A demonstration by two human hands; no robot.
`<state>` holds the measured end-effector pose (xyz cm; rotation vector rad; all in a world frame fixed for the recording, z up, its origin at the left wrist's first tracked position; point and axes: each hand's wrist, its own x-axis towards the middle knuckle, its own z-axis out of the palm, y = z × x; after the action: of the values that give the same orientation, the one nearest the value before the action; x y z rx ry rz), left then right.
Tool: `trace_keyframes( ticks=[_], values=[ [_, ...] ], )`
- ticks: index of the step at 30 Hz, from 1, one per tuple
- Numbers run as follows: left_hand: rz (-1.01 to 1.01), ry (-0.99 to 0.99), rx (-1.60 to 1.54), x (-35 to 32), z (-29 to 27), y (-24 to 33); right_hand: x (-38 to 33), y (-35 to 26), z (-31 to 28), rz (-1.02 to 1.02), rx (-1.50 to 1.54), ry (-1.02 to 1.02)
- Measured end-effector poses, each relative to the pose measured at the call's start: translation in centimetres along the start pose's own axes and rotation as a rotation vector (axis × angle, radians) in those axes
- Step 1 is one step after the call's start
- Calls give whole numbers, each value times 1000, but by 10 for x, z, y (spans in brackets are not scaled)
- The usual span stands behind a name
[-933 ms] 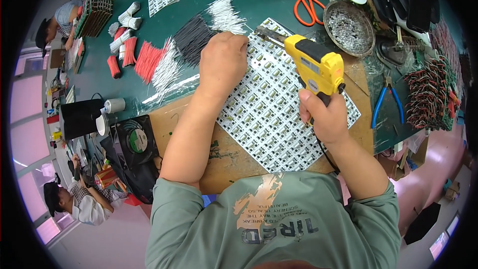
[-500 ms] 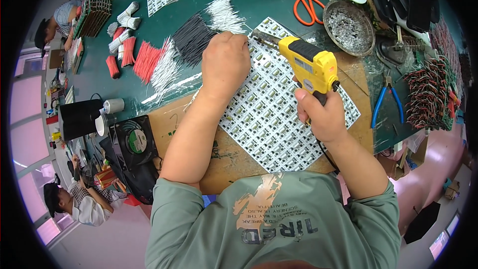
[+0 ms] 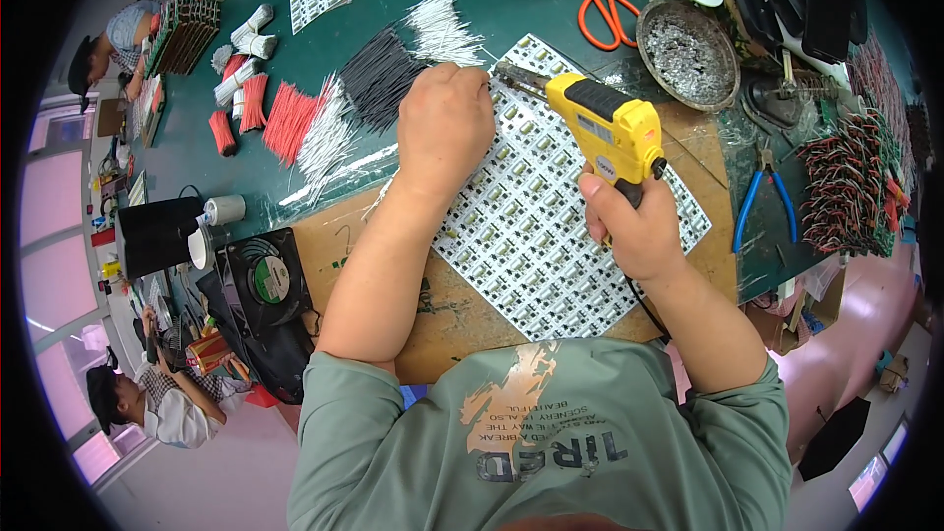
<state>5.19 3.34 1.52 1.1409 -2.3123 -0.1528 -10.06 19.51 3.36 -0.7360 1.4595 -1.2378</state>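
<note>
My right hand [image 3: 637,228] grips a yellow and black soldering gun [image 3: 612,125] by its handle, the thumb along its side. The gun's metal tip points left, over the far corner of a white panel of small circuit boards [image 3: 551,246]. Close beside that tip, the fingers of my left hand [image 3: 445,128] are pinched together; what they hold is hidden. The panel lies slantwise on a brown board [image 3: 457,320]. Just beyond my left hand are loose piles of black wires [image 3: 382,79] and white wires [image 3: 442,28].
Further left lie red wires [image 3: 287,123] and several bundles. At the right are orange-handled scissors [image 3: 607,20], a round pan of metal scraps [image 3: 688,54], blue-handled pliers [image 3: 765,199] and wired boards [image 3: 851,187]. A fan [image 3: 264,275] stands at left. Two other people work further left.
The soldering gun has shifted very slightly to the left with my right hand. My left hand stays pinched in the same place.
</note>
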Motion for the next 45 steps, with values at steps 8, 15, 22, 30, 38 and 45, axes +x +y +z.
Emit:
trace_keyframes(
  ticks=[8, 15, 22, 30, 38, 45],
  values=[
    [-4, -16, 4, 2, -1, 2, -3, -2, 0, -23, 159, -5],
    [-49, -66, 35, 2, -10, 1, -2, -2, 0, -19, 133, -25],
    [-87, -37, 10, 16, -39, -3, -2, 0, -2, -36, 126, -12],
    [-101, -176, -52, 15, -14, -6, -2, 0, -1, -24, 114, -10],
    [-114, -217, -117, 16, -18, -8, -1, -3, -1, -19, 85, -23],
    [-88, -212, -87, 15, -16, -8, 4, -2, 1, -13, 17, -18]
  ],
)
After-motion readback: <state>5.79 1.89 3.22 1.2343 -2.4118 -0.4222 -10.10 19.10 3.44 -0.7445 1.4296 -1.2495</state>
